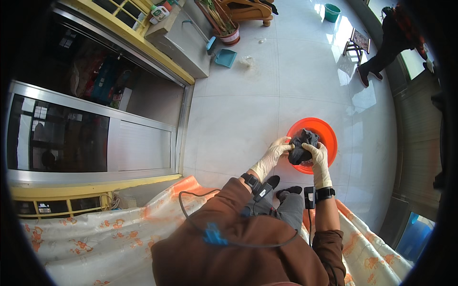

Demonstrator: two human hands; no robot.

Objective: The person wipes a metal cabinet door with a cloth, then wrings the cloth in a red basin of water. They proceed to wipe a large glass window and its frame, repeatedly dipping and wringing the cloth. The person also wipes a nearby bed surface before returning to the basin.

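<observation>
A dark grey cloth [302, 148], bunched and wet-looking, is held up between my two gloved hands over an orange-red plastic basin [330, 143]. My left hand [277, 153], in a cream rubber glove, grips the cloth's left side with thumb and fingers. On the right side, my right hand [318, 157], in a matching glove, pinches the cloth with the thumb on top. Some fingertips are hidden behind the fabric. The basin stands on the tiled floor, and its inside is partly covered by the cloth and hands.
A person [391, 44] stands at the upper right near a folding stool [357, 43] and a green bucket [332, 13]. A blue dustpan [225, 58] and a potted plant [229, 35] are at the top. Patterned curtains [107, 243] hang beside me.
</observation>
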